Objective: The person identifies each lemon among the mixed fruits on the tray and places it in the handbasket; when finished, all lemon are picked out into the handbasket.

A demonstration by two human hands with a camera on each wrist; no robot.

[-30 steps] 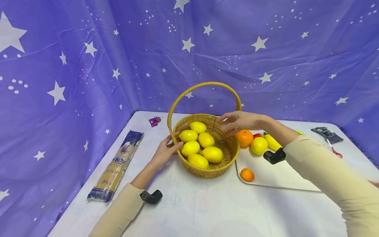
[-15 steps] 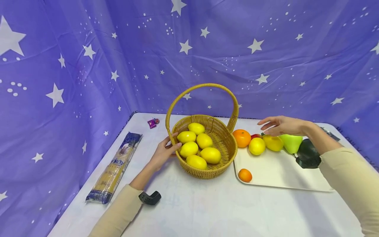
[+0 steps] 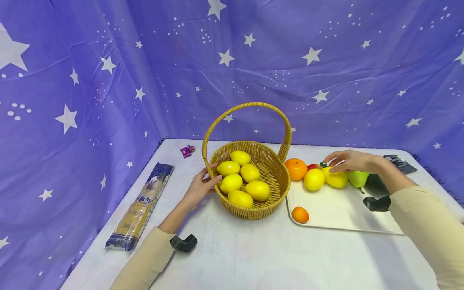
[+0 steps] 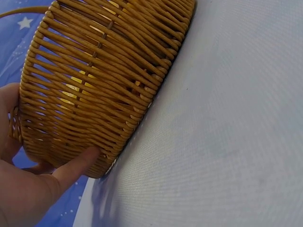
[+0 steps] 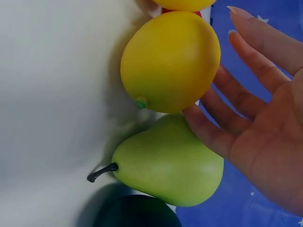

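In the head view my left hand (image 3: 203, 187) grips the left side of a wicker basket (image 3: 279, 197) near the foot of its tall handle. The left wrist view shows a fingertip pressed on the woven wall. Several lemons (image 3: 257, 190) lie in the basket, mostly to its left. My right hand (image 3: 353, 161) hovers over the back of a cream tray (image 3: 337, 213), fingers loosely spread and holding nothing. Its fingertips are right at the far side of a yellow fruit with a green nub (image 5: 170, 61), beside a green pear (image 5: 170, 161).
On the tray's left side are a large orange (image 3: 296, 169), a round yellow fruit (image 3: 314, 179) and a small orange (image 3: 300, 214). A dark green fruit (image 3: 376, 184) lies beside the pear. A pasta packet (image 3: 141, 207) lies at left, small purple sweets (image 3: 186, 151) behind.
My right hand has left the basket's right rear, moved right to the tray, then lowered toward the yellow fruit. The left hand has stayed on the basket.
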